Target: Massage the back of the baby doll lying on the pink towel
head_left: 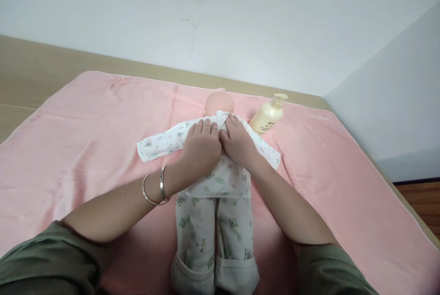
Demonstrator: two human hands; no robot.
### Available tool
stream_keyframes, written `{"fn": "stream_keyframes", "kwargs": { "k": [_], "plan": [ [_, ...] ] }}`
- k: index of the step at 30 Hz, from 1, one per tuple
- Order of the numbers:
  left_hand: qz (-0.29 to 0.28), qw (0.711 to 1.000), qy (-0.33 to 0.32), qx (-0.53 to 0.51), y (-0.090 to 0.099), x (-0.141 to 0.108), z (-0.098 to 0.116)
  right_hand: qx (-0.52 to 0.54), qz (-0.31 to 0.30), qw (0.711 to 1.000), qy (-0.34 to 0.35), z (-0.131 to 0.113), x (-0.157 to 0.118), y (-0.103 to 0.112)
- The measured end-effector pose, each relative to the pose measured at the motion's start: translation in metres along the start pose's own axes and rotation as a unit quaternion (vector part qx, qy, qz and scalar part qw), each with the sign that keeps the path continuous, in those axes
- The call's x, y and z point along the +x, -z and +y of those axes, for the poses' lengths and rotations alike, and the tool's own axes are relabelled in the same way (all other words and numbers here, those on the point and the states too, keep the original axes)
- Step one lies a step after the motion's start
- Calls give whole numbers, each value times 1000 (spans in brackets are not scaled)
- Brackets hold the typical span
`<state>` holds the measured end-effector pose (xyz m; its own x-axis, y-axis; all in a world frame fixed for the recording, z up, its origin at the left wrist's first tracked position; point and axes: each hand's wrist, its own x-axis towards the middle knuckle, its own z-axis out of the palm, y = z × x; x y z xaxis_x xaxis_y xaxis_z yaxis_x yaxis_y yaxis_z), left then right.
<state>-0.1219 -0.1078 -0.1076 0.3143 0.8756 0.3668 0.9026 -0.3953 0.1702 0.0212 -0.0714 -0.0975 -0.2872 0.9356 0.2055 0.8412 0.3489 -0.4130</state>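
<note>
A baby doll lies on its back, its bald head (219, 102) toward the wall. It wears a white printed shirt (218, 183) with the sleeves spread to both sides, and matching trousers (197, 235) with rolled cuffs. My left hand (202, 144) lies flat on the left side of the doll's chest, fingers stretched out toward its shoulder. On the other side of the chest, my right hand (239, 141) rests with its fingers extended near the shirt's collar and its thumb apart. The two hands almost meet in the middle. Both palms are hidden against the cloth.
A pale yellow pump bottle (267, 116) lies tilted on the pink sheet (113, 148), to the right of the doll's head. The sheet covers a wooden surface (41, 61) that borders a white wall (275, 34). Silver bangles circle my left wrist.
</note>
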Motion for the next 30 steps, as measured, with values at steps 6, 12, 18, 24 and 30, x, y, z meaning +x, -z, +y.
{"fn": "stream_keyframes", "kwargs": {
  "k": [6,12,18,24,30],
  "plan": [
    [19,1000,-8,6,6,-2,4,-9,-6,999,-36,6,4,4],
    [-44,992,56,-104,10,29,-24,-65,-2,998,1,-16,-16,0],
    [-71,992,51,-85,-2,36,-36,-60,-8,998,33,-27,-28,1],
    [10,1000,-8,-23,6,9,-4,-20,4,1000,-3,6,8,4],
    [-4,995,58,-84,6,18,-10,-62,-14,998,-20,-5,-1,3]
  ]
}}
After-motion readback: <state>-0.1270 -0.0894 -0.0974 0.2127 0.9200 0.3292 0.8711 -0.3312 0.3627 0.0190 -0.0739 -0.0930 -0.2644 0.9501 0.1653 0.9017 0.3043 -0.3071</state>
